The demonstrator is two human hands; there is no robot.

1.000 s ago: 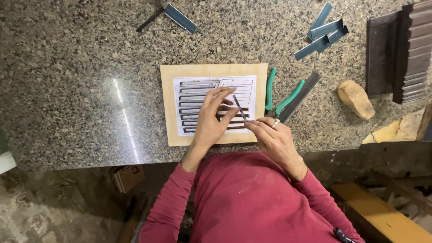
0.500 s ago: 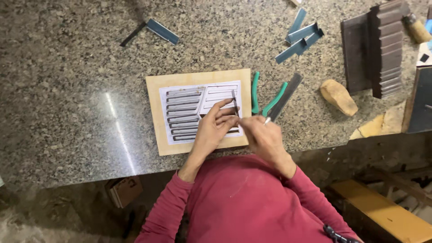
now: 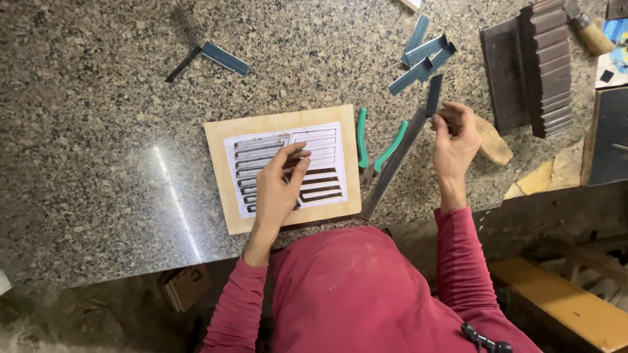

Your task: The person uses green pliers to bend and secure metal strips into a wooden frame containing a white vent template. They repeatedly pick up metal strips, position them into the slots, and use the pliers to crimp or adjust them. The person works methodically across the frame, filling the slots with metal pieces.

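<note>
- My left hand (image 3: 278, 186) lies flat, fingers together and extended, on the white paper template with printed bars (image 3: 291, 168); it grips nothing.
- The template is fixed on a pale square wooden board (image 3: 219, 140), which sits near the front edge of the speckled granite countertop (image 3: 98, 131), roughly mid-width.
- Several dark metal strips (image 3: 320, 186) lie along the template's bars, their long axes running left to right, slightly tilted like the board.
- My right hand (image 3: 454, 140) is raised to the right of the board, fingers pinched together on a short blue-grey metal channel piece (image 3: 434, 95).
- That piece stands nearly upright in the view, its long axis pointing toward the far edge of the countertop, free end away from me.
- A long grey flat metal bar (image 3: 392, 167) lies diagonally just right of the board, lower end near the front edge, upper end toward my right hand; whether the hand touches it I cannot tell.
- Green-handled pliers (image 3: 376, 147) lie between the board and the bar, handles pointing to the far side.
- More short blue-grey channel offcuts (image 3: 422, 55) lie beyond my right hand; one single offcut (image 3: 224, 58) lies toward the far left.
- A dark stepped metal block (image 3: 549, 65) sits at the far right corner.
- A tan wooden piece (image 3: 494, 140) lies just right of my right hand.
</note>
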